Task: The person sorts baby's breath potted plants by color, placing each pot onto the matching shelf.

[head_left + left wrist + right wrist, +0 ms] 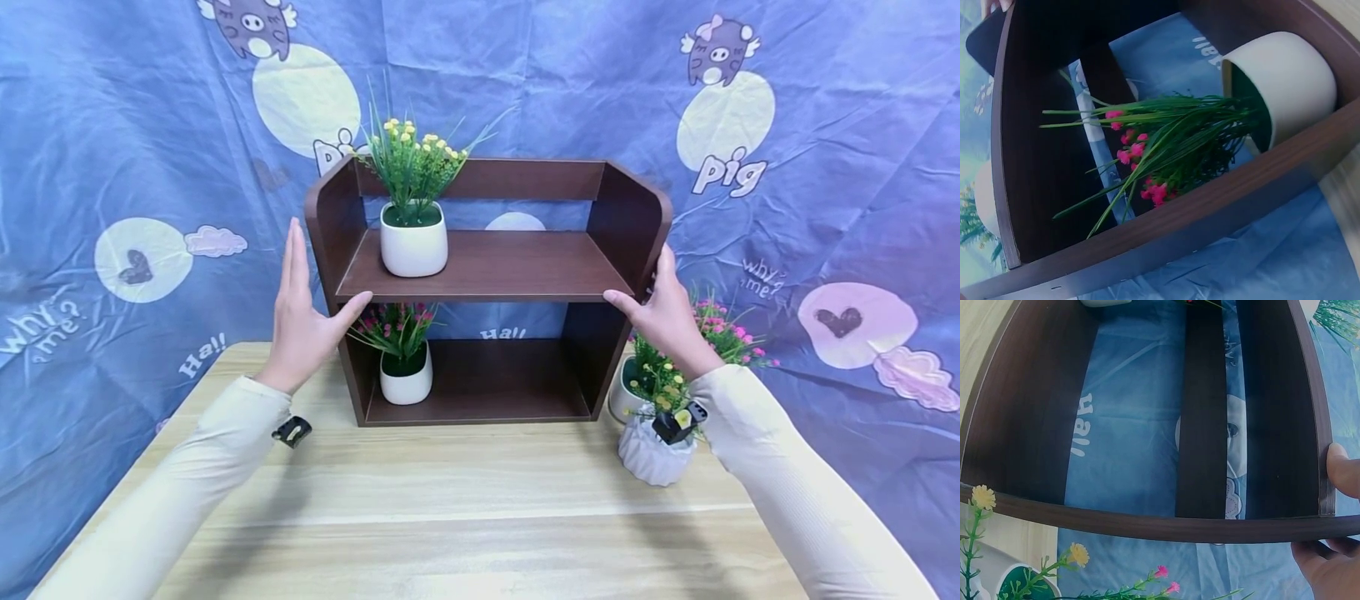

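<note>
A dark brown two-tier shelf [480, 267] stands on the table. My left hand [303, 321] is at its left side, fingers straight and pointing up, thumb at the front edge of the middle board. At the right side my right hand [663, 312] grips the side panel, its thumb [1342, 472] on the board's front edge and its fingers bent against the outer face. On the upper tier, at left, sits a white pot of yellow flowers [414, 237]. Below it, a white pot with pink flowers [407, 379] stands on the lower tier, also seen lying sideways in the tilted left wrist view.
Right of the shelf, a ribbed white pot with yellow flowers [656, 450] stands in front of another white pot with pink flowers [624, 396]. The light wooden table [465, 500] extends towards me. A blue patterned cloth [525, 75] hangs behind.
</note>
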Demonstrator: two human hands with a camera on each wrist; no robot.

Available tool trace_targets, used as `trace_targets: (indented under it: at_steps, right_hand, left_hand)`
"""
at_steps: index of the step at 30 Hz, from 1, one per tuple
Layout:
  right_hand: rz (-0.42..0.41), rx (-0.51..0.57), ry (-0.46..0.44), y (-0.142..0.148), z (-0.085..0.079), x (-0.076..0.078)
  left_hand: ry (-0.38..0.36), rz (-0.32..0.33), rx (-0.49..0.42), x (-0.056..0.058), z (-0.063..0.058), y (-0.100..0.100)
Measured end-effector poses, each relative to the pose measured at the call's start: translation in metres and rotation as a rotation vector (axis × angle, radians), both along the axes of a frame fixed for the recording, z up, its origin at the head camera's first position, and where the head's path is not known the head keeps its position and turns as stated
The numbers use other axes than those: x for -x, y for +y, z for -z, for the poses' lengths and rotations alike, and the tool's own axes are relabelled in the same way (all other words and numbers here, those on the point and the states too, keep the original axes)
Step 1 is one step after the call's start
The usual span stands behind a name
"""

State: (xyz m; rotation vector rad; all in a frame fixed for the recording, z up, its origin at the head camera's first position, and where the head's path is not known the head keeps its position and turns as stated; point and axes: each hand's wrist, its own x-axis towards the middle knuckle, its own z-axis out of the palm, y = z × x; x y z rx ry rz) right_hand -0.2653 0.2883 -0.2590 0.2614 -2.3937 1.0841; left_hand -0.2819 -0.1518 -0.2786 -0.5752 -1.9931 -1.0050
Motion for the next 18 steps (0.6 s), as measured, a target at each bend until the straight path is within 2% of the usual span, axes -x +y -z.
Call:
trace_targets:
  at_steps: [5,10,18]
  right_hand:
    - [-0.002,0.001,-0.003,-0.001,-0.001,-0.001]
    - [0.002,0.002,-0.005,-0.001,0.0,-0.001]
    - [-0.003,0.007,-0.01,0.0,-0.001,0.0]
  left_hand:
    - [-0.062,-0.016,-0.012,0.008,-0.006,0.0]
    - [-0.105,-0.022,-0.014,0.013,-0.005,-0.001]
    - [-0.084,-0.008,0.01,0.015,-0.009,0.0]
